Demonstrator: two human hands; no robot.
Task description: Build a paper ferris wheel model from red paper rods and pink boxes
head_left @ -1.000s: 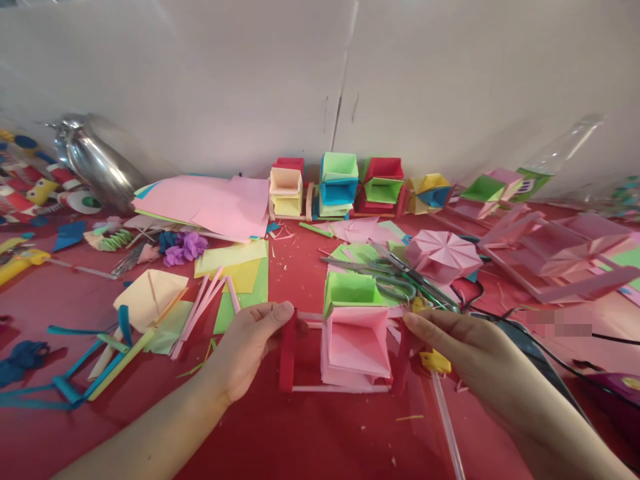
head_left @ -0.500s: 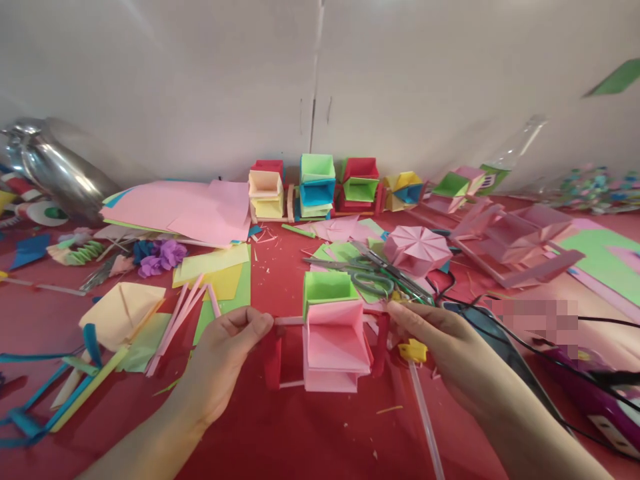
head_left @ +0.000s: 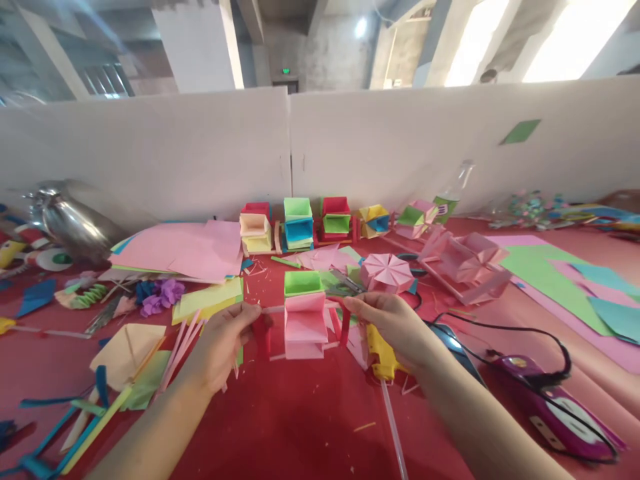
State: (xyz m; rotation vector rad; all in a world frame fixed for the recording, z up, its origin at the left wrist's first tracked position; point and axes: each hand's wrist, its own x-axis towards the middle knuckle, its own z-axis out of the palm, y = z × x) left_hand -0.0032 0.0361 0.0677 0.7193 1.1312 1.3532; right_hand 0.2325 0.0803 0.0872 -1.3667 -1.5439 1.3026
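Between my hands is a folded paper model (head_left: 305,320) with pink boxes in front and a green box (head_left: 303,283) behind and above. It sits on a paper frame with red side supports, above the red tabletop. At the left end of its pale pink rod, my left hand (head_left: 217,343) pinches with thumb and finger. My right hand (head_left: 387,320) pinches the opposite end, close to the red upright (head_left: 345,327). Under that hand lies a yellow glue gun (head_left: 383,357) with a clear glue stick (head_left: 393,423). Scissors (head_left: 347,283), partly covered, lie behind the model.
Finished paper models (head_left: 299,230) line a white partition (head_left: 150,150). Pink sheets (head_left: 185,250) and a metal jug (head_left: 75,227) are back left. A pink octagonal piece (head_left: 387,272) lies behind my right hand. A phone (head_left: 457,350) and a purple power strip (head_left: 560,407) with black cable are right.
My view has tilted up, so the partition's top edge and the hall beyond now show. Both hands keep their pinch on the model, which appears slightly farther left and smaller.
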